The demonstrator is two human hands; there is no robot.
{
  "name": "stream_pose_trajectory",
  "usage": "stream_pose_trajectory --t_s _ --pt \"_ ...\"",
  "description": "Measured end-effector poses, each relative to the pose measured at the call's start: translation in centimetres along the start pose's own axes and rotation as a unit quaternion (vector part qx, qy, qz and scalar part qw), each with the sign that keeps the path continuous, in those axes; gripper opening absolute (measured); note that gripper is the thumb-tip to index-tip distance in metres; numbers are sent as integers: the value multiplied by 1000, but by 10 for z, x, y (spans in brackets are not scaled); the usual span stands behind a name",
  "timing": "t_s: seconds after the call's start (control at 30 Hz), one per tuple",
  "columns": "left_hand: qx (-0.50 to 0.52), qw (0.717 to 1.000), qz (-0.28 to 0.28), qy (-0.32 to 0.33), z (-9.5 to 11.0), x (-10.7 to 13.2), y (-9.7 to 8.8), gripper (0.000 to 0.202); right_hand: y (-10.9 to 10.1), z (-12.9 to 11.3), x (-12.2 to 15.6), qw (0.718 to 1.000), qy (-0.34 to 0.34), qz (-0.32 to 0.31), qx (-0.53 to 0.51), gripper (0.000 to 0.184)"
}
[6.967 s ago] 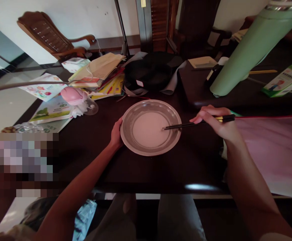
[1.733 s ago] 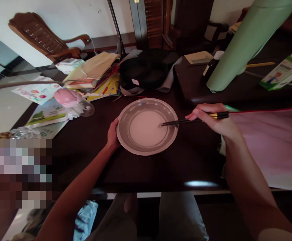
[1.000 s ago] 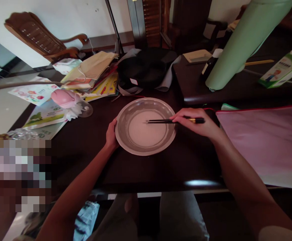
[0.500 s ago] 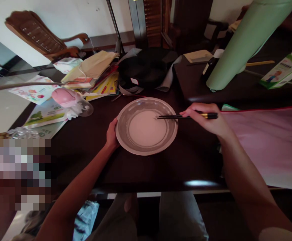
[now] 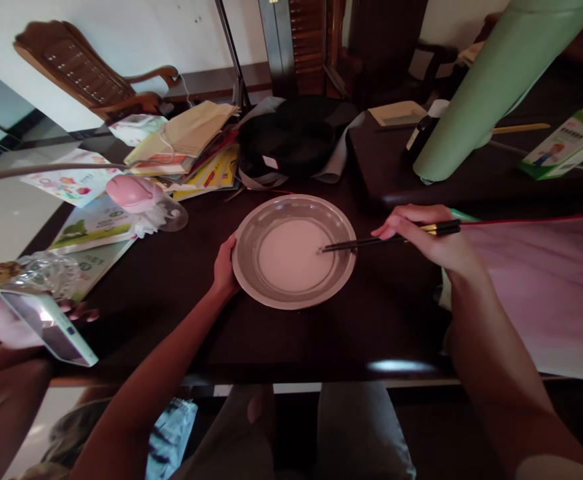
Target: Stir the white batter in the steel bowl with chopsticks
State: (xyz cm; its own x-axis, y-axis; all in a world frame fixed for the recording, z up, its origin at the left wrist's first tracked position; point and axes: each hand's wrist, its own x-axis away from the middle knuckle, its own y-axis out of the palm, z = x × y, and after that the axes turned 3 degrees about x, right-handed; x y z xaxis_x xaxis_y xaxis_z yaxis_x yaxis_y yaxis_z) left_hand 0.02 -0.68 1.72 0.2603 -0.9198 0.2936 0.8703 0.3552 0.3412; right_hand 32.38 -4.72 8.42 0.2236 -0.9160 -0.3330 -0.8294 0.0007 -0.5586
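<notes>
Centre of frame: metal bowl [image 5: 249, 235] on the dark counter [image 5: 171, 293], with shallow white liquid [image 5: 291, 259] in its bottom. Left hand [image 5: 225, 267] grips the bowl's left rim, thumb on the edge. Right hand [image 5: 434, 239], right of the bowl, pinches black chopsticks [image 5: 366, 242] — tips in the liquid near its right margin. Upper right, a green-and-white box [image 5: 566, 143]; lettering too small to read. Lower left, another person's hand [image 5: 4, 325] holds a phone [image 5: 46, 327].

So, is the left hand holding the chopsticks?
No, the right hand holds the chopsticks, tips in the bowl; the left hand holds the bowl's rim.
</notes>
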Motion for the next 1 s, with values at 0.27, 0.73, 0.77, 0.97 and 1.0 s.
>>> stream_pose_trajectory --t_s 0.27,0.73,0.77,0.97,1.0 --pt "-5 1000 -5 1 0 1 0 18 26 -1 -6 993 -89 -68 24 15" --pt "-10 1000 1 7 0 0 -1 16 25 1 -6 995 -89 -41 27 15" --pt "-11 1000 2 6 0 0 -1 17 18 2 -6 997 -70 -15 36 17" --pt "-9 1000 -3 4 -1 0 -1 17 5 -4 -1 998 -13 -62 -6 27" --pt "-9 1000 -5 7 -1 0 -1 16 11 -4 -2 996 -35 -86 -15 24"
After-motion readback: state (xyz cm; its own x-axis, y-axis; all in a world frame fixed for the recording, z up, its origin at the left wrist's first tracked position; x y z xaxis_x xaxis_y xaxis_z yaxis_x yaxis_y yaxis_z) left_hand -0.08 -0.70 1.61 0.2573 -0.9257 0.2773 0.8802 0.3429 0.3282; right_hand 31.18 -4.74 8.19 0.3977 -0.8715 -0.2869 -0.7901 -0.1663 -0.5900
